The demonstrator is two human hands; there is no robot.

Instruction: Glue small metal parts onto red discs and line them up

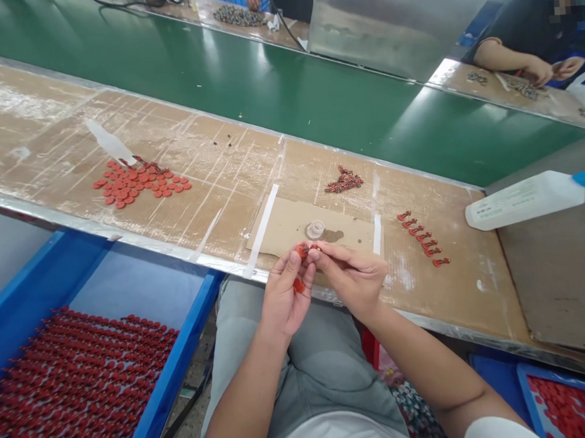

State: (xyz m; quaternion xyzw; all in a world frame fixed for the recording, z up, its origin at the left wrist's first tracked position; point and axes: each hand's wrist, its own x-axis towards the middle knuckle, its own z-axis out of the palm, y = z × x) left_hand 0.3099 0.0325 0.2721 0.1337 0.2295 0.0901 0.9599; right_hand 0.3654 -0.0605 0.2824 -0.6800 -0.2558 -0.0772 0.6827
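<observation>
My left hand is closed around small red parts; a red disc shows below its fingers and another red piece at its fingertips. My right hand pinches a small red and dark part against the left fingertips; its exact kind is too small to tell. Just beyond my hands stands a small clear round pot on a cardboard sheet, beside a dark wet stain. A pile of small red and dark parts lies farther back, and a slanting row of joined red pieces is at the right.
Red discs are heaped on the bench at left. A blue tray with rows of red parts sits lower left. A white bottle leans right. Beyond the green belt, co-workers' hands handle small parts.
</observation>
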